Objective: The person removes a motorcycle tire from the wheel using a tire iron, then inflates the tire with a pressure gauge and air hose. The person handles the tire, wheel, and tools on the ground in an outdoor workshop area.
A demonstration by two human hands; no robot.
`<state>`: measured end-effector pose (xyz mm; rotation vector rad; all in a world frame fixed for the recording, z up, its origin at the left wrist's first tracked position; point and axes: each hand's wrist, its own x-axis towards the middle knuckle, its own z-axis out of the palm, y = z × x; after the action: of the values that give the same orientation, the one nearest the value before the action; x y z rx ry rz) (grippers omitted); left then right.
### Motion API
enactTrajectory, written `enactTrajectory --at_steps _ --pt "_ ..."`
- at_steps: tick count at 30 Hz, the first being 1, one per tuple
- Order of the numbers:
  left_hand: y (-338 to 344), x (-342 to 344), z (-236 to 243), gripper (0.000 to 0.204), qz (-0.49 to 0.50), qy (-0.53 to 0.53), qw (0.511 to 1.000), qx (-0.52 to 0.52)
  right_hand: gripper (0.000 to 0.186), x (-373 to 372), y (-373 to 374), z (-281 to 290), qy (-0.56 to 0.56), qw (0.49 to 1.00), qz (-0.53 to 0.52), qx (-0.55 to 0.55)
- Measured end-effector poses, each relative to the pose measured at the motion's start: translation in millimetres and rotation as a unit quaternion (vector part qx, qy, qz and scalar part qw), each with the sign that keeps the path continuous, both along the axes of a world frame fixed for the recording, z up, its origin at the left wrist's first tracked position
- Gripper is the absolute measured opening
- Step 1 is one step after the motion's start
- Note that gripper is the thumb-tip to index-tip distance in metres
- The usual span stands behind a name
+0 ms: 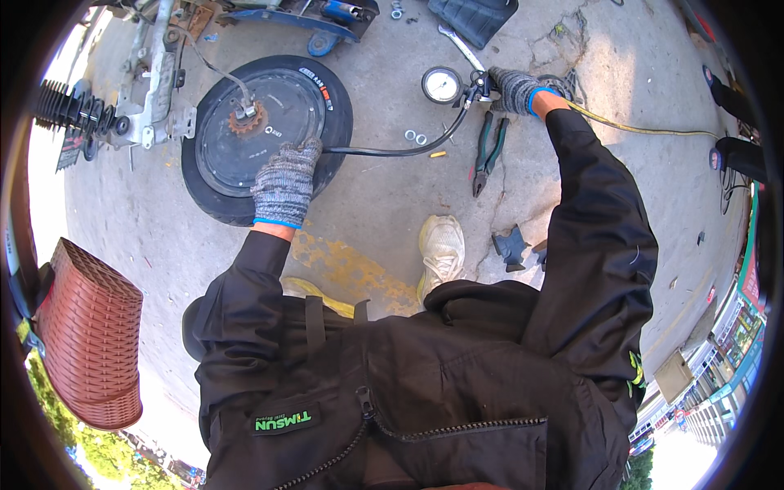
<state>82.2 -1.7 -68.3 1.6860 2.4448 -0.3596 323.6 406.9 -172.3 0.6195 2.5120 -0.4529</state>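
Observation:
A black-tyred hub wheel (269, 131) lies flat on the concrete, a rusty toothed sprocket (247, 119) at its centre. Over the wheel's near right part is my left hand (286, 184), in a grey knitted glove, its fingers closed round the end of a black air hose (384, 151). What that hose end meets is hidden under the fingers. To the right, my gloved right hand (514, 91) grips a tyre inflator with a round white-faced pressure gauge (442, 85). The black hose curves from the inflator to my left hand. From behind my right hand a yellow supply hose (645, 127) runs off rightward.
Green-handled pliers (490, 155), a wrench (461, 46), washers (415, 137) and a small yellow piece (438, 154) lie near the inflator. A metal vehicle frame (155, 82) stands at far left, a brown woven basket (90, 343) nearer. Dark parts (511, 247) lie beside my shoe (442, 253).

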Motion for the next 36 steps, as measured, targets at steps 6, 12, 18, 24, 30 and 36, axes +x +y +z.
enactTrajectory --at_steps 6,12,18,24,30,36 --pt "0.7 -2.2 5.8 0.036 0.027 -0.016 0.999 -0.020 0.078 -5.5 -13.2 23.0 -0.011 1.000 -0.006 -0.010" --pt "8.8 -2.9 12.9 0.037 -0.076 -0.021 0.995 0.068 0.069 2.1 -11.3 28.0 -0.016 0.999 -0.020 -0.021" --pt "18.0 -6.2 10.4 0.041 -0.175 -0.085 0.980 0.051 0.064 1.9 -12.2 45.9 -0.001 0.999 -0.044 -0.024" --pt "49.1 70.5 8.5 0.037 -0.133 -0.196 0.959 0.157 0.074 78.0 56.0 74.5 0.037 0.974 -0.219 0.048" --pt "80.3 164.3 -104.9 0.042 0.138 -0.526 0.797 0.262 0.074 158.5 140.1 12.0 0.146 0.942 -0.302 -0.028" --pt "51.7 200.6 -90.8 0.069 0.164 -0.444 0.877 0.087 0.078 132.0 133.7 5.2 0.002 0.950 -0.269 0.160"
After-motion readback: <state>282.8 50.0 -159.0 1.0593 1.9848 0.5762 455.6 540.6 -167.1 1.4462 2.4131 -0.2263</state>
